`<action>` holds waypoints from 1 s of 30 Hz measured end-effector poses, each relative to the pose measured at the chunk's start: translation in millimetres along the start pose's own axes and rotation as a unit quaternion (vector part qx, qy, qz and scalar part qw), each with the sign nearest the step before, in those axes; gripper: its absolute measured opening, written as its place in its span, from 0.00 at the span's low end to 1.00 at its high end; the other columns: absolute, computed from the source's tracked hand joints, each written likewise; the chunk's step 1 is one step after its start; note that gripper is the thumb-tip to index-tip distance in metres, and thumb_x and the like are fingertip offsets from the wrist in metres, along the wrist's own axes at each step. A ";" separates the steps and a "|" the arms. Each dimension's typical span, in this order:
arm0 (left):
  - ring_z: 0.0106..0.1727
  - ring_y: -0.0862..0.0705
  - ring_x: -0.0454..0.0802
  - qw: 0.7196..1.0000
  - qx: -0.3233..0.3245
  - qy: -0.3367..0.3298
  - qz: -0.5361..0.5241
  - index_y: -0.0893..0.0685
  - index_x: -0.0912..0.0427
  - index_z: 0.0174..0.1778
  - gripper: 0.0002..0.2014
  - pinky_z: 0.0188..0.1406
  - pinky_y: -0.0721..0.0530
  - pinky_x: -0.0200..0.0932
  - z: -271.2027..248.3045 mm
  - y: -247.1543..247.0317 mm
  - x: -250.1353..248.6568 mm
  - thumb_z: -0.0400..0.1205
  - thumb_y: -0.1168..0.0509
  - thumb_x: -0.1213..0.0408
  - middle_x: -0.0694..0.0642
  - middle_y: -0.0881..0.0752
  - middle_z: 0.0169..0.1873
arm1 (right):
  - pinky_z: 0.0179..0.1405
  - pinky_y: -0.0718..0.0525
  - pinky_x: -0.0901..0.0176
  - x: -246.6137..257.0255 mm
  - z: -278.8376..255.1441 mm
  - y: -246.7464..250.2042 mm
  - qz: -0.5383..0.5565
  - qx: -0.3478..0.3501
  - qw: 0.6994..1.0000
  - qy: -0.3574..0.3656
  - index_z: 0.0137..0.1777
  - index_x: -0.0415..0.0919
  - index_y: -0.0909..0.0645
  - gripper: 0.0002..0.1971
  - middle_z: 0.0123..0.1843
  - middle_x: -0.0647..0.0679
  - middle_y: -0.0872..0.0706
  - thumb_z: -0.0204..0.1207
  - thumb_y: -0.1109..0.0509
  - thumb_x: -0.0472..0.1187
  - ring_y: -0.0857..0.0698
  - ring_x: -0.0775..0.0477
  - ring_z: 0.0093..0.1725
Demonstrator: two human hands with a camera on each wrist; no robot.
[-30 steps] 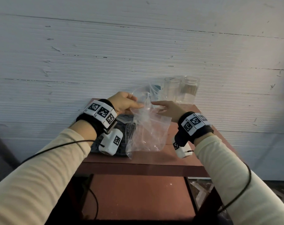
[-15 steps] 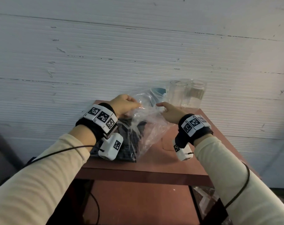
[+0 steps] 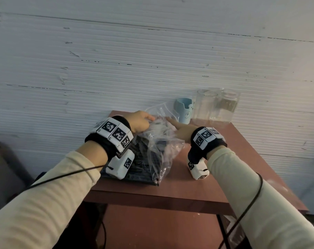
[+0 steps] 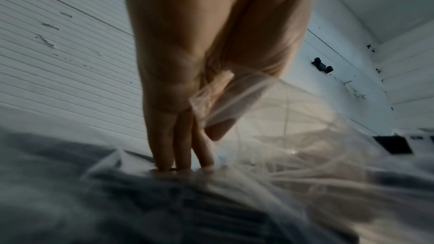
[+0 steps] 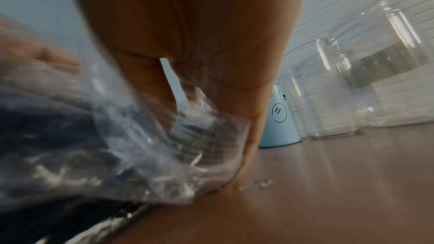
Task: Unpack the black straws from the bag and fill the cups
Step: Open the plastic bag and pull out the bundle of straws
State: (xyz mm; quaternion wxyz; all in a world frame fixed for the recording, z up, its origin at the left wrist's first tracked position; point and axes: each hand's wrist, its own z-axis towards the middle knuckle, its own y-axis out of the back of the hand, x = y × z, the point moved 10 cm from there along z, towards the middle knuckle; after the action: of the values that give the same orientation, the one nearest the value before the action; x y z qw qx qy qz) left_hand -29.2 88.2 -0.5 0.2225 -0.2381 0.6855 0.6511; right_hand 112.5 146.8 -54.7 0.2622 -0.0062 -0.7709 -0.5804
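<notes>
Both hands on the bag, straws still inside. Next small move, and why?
Probably spread the bag's mouth so one hand can reach in. The left hand pinches the clear plastic bag at its top edge, and the right hand touches the same edge. The black straws still lie inside the bag on the table. The blue cup and two clear cups hold no straws.

Bare utility room: scuffed white panel wall (image 3: 152, 60), small brown table (image 3: 224, 177).

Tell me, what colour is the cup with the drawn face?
Light blue. The cup with its smiling face shows best in the right wrist view.
</notes>
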 end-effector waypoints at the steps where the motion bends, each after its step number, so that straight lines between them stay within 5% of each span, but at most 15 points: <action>1: 0.75 0.26 0.54 1.000 0.008 -0.003 0.001 0.24 0.52 0.76 0.24 0.58 0.31 0.34 0.5 -1.3 1.0 0.84 0.43 0.74 0.56 0.26 0.76 | 0.68 0.27 0.52 1.3 1.3 -0.8 0.013 0.001 1.000 0.002 0.83 0.65 0.56 0.34 0.85 0.44 0.42 0.85 0.40 0.52 0.30 0.36 0.78; 3: 0.74 0.25 0.53 1.000 0.023 -0.005 -0.010 0.26 0.53 0.77 0.23 0.61 0.30 0.35 0.5 -3.2 3.3 0.84 0.41 0.71 0.56 0.25 0.76 | 0.62 0.18 0.52 6.1 4.3 -0.5 0.073 -0.004 0.997 0.026 0.84 0.61 0.51 0.33 0.74 0.35 0.24 0.84 0.38 0.45 0.17 0.34 0.65; 4: 0.73 0.24 0.53 0.999 0.028 -0.008 -0.017 0.26 0.52 0.77 0.23 0.61 0.30 0.35 0.0 -3.5 3.5 0.84 0.38 0.67 0.56 0.24 0.75 | 0.50 0.14 0.57 9.9 4.2 0.7 0.100 -0.010 0.994 0.043 0.84 0.57 0.48 0.33 0.64 0.33 0.18 0.84 0.36 0.41 0.13 0.38 0.50; 5: 0.72 0.23 0.52 0.999 0.030 -0.013 -0.025 0.26 0.53 0.77 0.23 0.60 0.29 0.35 -0.3 -3.1 3.4 0.85 0.36 0.64 0.56 0.24 0.75 | 0.34 0.17 0.63 12.7 3.0 2.9 0.121 -0.020 0.991 0.056 0.83 0.53 0.45 0.33 0.55 0.34 0.18 0.83 0.35 0.37 0.17 0.45 0.34; 7: 0.66 0.21 0.48 0.998 0.027 -0.031 -0.043 0.27 0.53 0.77 0.25 0.55 0.27 0.34 -1.4 -1.9 1.1 0.84 0.33 0.59 0.54 0.24 0.74 | 0.22 0.29 0.65 14.6 0.8 9.9 0.149 -0.043 0.985 0.071 0.82 0.50 0.42 0.33 0.47 0.37 0.22 0.81 0.36 0.31 0.31 0.54 0.23; 10: 0.49 0.19 0.40 0.995 0.001 -0.059 -0.085 0.28 0.55 0.78 0.28 0.36 0.20 0.25 -4.6 3.4 -5.6 0.81 0.31 0.61 0.50 0.22 0.69 | 0.19 0.32 0.68 17.4 -8.5 24.7 0.168 -0.083 0.978 0.088 0.82 0.48 0.41 0.30 0.39 0.44 0.27 0.82 0.43 0.27 0.34 0.55 0.25; 12: 0.48 0.16 0.43 0.989 -0.024 -0.079 -0.126 0.28 0.56 0.78 0.30 0.42 0.16 0.31 -6.0 9.5 -10.2 0.79 0.29 0.68 0.53 0.21 0.71 | 0.18 0.33 0.70 24.4 -18.5 37.0 0.181 -0.109 0.971 0.111 0.82 0.46 0.41 0.31 0.34 0.47 0.31 0.81 0.47 0.24 0.35 0.54 0.25; 15: 0.47 0.19 0.41 0.979 -0.058 -0.118 -0.159 0.30 0.55 0.79 0.31 0.42 0.20 0.36 -10.8 22.2 -22.0 0.79 0.31 0.72 0.52 0.23 0.73 | 0.18 0.32 0.72 41.2 -37.9 61.8 0.188 -0.167 0.954 0.164 0.82 0.43 0.41 0.28 0.38 0.36 0.25 0.83 0.47 0.26 0.34 0.56 0.24; 17: 0.59 0.21 0.43 0.971 -0.094 -0.150 -0.161 0.32 0.54 0.80 0.30 0.50 0.21 0.36 -16.2 36.2 -34.1 0.81 0.32 0.69 0.50 0.26 0.75 | 0.19 0.30 0.72 50.8 -48.5 79.2 0.194 -0.195 0.943 0.190 0.82 0.44 0.43 0.30 0.44 0.39 0.20 0.83 0.47 0.24 0.27 0.61 0.25; 19: 0.70 0.26 0.43 0.956 -0.132 -0.179 -0.191 0.33 0.53 0.80 0.29 0.61 0.26 0.35 -23.1 51.7 -45.4 0.82 0.34 0.69 0.48 0.27 0.76 | 0.31 0.26 0.74 60.8 -58.7 95.8 0.201 -0.215 0.929 0.225 0.82 0.47 0.45 0.37 0.68 0.42 0.22 0.77 0.48 0.18 0.14 0.57 0.53; 20: 0.70 0.25 0.39 0.945 -0.141 -0.193 -0.224 0.33 0.53 0.80 0.29 0.62 0.26 0.33 -25.8 57.7 -49.7 0.83 0.34 0.70 0.45 0.26 0.74 | 0.44 0.23 0.71 65.5 -66.0 105.4 0.196 -0.236 0.919 0.248 0.82 0.47 0.45 0.39 0.78 0.44 0.29 0.74 0.49 0.16 0.22 0.51 0.72; 22: 0.58 0.21 0.24 0.918 -0.143 -0.224 -0.293 0.31 0.52 0.79 0.27 0.55 0.19 0.28 -31.2 63.7 -56.6 0.83 0.35 0.71 0.36 0.25 0.65 | 0.74 0.30 0.60 73.7 -84.0 122.1 0.182 -0.288 0.892 0.297 0.82 0.42 0.44 0.40 0.82 0.47 0.36 0.71 0.49 0.16 0.39 0.49 0.83; 25: 0.64 0.21 0.31 0.894 -0.148 -0.261 -0.333 0.26 0.49 0.76 0.25 0.63 0.17 0.41 -36.2 66.5 -55.7 0.83 0.35 0.70 0.36 0.22 0.66 | 0.83 0.41 0.51 75.5 -105.8 129.9 0.212 -0.313 0.858 0.347 0.80 0.36 0.39 0.38 0.79 0.47 0.32 0.69 0.50 0.14 0.36 0.50 0.82; 28: 0.65 0.17 0.49 0.883 -0.129 -0.269 -0.362 0.20 0.43 0.68 0.22 0.56 0.15 0.45 -37.4 65.3 -42.9 0.84 0.38 0.72 0.50 0.19 0.70 | 0.67 0.21 0.41 61.4 -116.5 126.9 0.300 -0.280 0.843 0.347 0.74 0.42 0.33 0.37 0.67 0.46 0.18 0.70 0.51 0.10 0.18 0.42 0.67; 30: 0.59 0.13 0.52 0.885 -0.092 -0.246 -0.385 0.17 0.42 0.65 0.21 0.52 0.15 0.51 -34.8 60.9 -31.5 0.85 0.41 0.73 0.55 0.15 0.65 | 0.56 0.14 0.50 42.9 -115.9 124.1 0.338 -0.278 0.847 0.302 0.72 0.43 0.28 0.35 0.54 0.44 0.14 0.72 0.49 0.11 0.13 0.48 0.54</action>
State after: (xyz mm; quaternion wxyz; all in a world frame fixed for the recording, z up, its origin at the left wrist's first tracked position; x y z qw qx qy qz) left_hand -41.8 56.9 68.6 0.5944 -0.3344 0.4001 0.6122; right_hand 160.5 70.6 95.5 0.6492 -0.1633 -0.4102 -0.6194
